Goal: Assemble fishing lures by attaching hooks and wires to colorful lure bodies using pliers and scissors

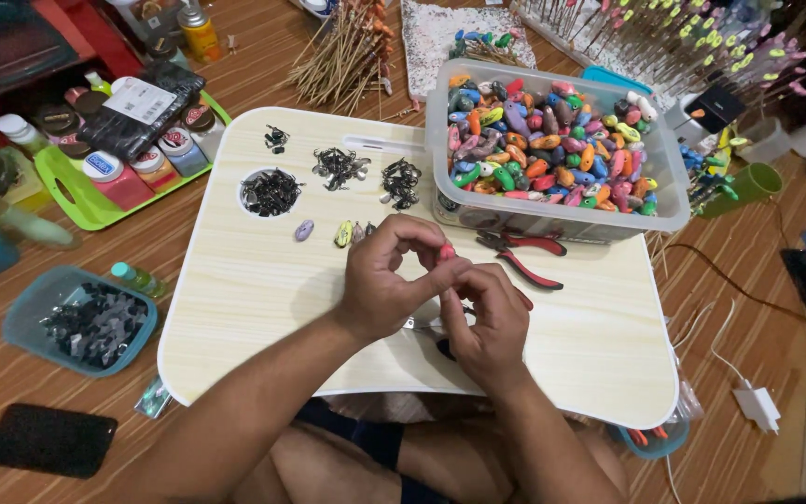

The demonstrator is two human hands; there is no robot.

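Your left hand (386,275) has its fingers (426,245) clamped on a small pink lure body (446,251), held above the middle of the table (235,299). The piece sits at the fingertips, just above and to the left of your right hand (489,322), whose fingers (454,297) are pinched together right under it, touching or nearly so; whether they grip a tiny fitting I cannot tell. The lure is mostly covered, so its long axis is not clear. Both hands meet at the piece, the left carrying it. Just beyond lie the red-handled pliers (529,257), to the right of the piece, then the clear tub of coloured lure bodies (552,140), and to the left the piles of dark metal fittings (342,168).
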